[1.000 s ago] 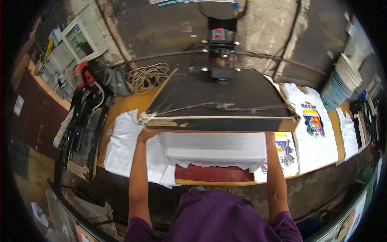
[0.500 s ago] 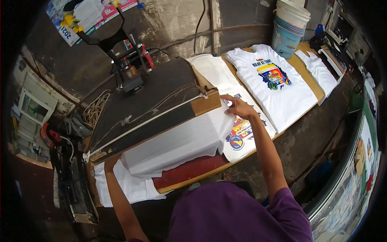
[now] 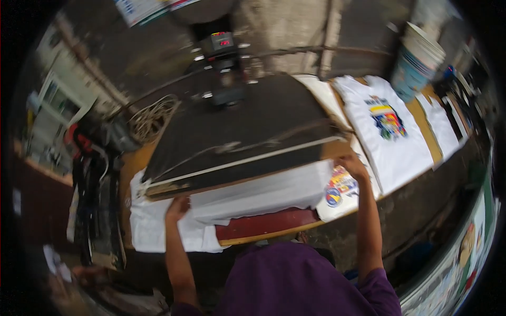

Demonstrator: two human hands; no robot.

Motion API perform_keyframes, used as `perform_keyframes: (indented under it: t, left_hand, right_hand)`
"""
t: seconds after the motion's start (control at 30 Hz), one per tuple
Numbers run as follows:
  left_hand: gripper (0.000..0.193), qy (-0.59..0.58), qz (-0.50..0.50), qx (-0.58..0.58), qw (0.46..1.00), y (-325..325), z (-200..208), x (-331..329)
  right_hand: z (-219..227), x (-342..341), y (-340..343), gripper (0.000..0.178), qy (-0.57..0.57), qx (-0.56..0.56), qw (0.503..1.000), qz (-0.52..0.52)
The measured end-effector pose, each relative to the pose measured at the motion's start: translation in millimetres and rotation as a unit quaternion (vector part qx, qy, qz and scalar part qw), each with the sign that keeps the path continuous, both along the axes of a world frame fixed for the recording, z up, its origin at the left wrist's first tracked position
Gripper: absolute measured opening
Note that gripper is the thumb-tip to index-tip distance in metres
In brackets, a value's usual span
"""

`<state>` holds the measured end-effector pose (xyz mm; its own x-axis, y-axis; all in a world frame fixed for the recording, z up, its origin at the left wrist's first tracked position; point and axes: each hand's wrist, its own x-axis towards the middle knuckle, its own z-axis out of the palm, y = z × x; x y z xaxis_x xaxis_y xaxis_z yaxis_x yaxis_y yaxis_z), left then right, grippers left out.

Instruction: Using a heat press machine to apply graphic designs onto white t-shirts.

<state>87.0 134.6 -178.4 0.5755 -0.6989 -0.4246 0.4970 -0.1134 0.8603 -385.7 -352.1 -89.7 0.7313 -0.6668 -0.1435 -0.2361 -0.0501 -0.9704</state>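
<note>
A large flat black press top (image 3: 237, 129), edged in brown and crossed by loose cords, sits over a white cloth (image 3: 258, 195) that hangs out along its front. At the front left edge, my left hand (image 3: 178, 207) touches the underside beside the cloth; its fingers are blurred. By the front right corner, my right hand (image 3: 352, 165) has its fingers curled in at the cloth's end. A printed white sheet (image 3: 342, 192) lies under that hand. Behind the press top stands a control box (image 3: 217, 43) with a lit red display.
To the right lie a stack of printed white T-shirts (image 3: 392, 131) and another white garment (image 3: 441, 126). A bucket (image 3: 416, 63) stands behind them. Coiled cord (image 3: 153, 118) rests at the left, near black equipment (image 3: 100, 210). The table's dark red front (image 3: 269, 224) shows below the cloth.
The view has shifted, so the press and shirts appear differently placed. My right hand's fingers have gone from spread to curled at the corner. My left hand shows farther out from under the edge.
</note>
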Motion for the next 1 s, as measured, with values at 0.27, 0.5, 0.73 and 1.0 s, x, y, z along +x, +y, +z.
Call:
perform_keyframes:
  t: [0.27,0.5,0.73,1.0]
  left_hand:
    - [0.086,0.145,-0.060,-0.177,0.971,30,9,-79]
    - [0.056,-0.010,-0.096,-0.164,0.982,-24,-11,4]
    - [0.061,0.030,0.045,-0.198,0.979,-178,25,107]
    - [0.066,0.083,-0.006,-0.315,0.946,-266,47,164]
  right_hand:
    - [-29,-32,56,0.040,0.037,0.047,0.990,-0.126]
    - [-69,-47,78,0.031,0.107,0.036,0.964,-0.239]
    - [-63,-58,83,0.025,0.034,0.062,0.945,-0.320]
    - [-45,-69,92,0.024,0.071,0.040,0.931,-0.355]
